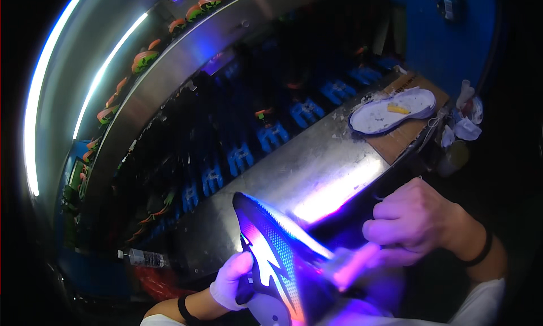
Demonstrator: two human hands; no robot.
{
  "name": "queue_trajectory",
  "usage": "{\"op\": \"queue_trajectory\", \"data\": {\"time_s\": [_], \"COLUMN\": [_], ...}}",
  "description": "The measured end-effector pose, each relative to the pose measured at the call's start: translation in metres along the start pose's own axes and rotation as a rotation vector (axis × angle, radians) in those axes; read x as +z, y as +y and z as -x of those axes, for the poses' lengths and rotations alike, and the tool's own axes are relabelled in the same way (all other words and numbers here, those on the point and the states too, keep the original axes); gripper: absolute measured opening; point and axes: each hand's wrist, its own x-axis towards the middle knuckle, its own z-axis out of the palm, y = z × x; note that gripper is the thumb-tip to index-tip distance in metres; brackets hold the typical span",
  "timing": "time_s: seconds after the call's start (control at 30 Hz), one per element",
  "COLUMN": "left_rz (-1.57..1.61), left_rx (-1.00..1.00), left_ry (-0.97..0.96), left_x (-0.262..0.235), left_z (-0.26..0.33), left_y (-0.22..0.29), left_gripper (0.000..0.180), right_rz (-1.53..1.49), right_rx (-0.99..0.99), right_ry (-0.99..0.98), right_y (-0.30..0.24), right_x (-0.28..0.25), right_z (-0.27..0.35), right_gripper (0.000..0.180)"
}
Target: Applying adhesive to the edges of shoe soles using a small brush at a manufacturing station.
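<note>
My left hand (231,278), wearing a pale glove, is closed on the edge of a dark shoe upper (291,269). The upper stands tilted, with a dotted mesh side and a bright jagged marking lit violet and orange. To its right my right hand (404,224) is curled into a fist. A blurred pinkish, stick-like shape runs from the fist toward the upper's opening; I cannot tell whether it is a tool or a finger. A thin thread or wire shows beside the fist. The upper's lower end is cut off by the picture's edge.
Beyond the hands runs a metal ledge (268,181), with blue holders (274,134) along its far side. At the right a white shoe sole (393,112) with a yellow piece lies on cardboard (430,88). A clear bottle (141,258) lies at left. Orange-green shoe parts (144,61) line an upper rail.
</note>
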Motion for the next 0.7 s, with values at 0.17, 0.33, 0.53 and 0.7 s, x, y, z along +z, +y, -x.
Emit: {"op": "queue_trajectory", "data": {"time_s": [0.17, 0.33, 0.53, 0.7], "left_rz": [0.015, 0.491, 0.576, 0.592], "left_rx": [-0.120, -0.116, -0.189, -0.199], "left_ry": [0.153, 0.094, -0.072, -0.101], "left_x": [0.008, 0.018, 0.024, 0.023], "left_z": [0.002, -0.002, -0.010, -0.012], "left_y": [-0.013, -0.026, -0.037, -0.041], "left_gripper": [0.077, 0.050, 0.050, 0.053], "right_rz": [0.002, 0.058, 0.185, 0.175], "right_rx": [-0.027, -0.104, -0.210, -0.182], "right_ry": [0.004, 0.032, 0.026, 0.016], "right_y": [0.003, 0.005, 0.010, 0.015], "right_x": [-0.005, -0.009, -0.017, -0.017], "right_z": [-0.002, -0.010, -0.015, -0.021], "right_gripper": [0.037, 0.037, 0.038, 0.037]}}
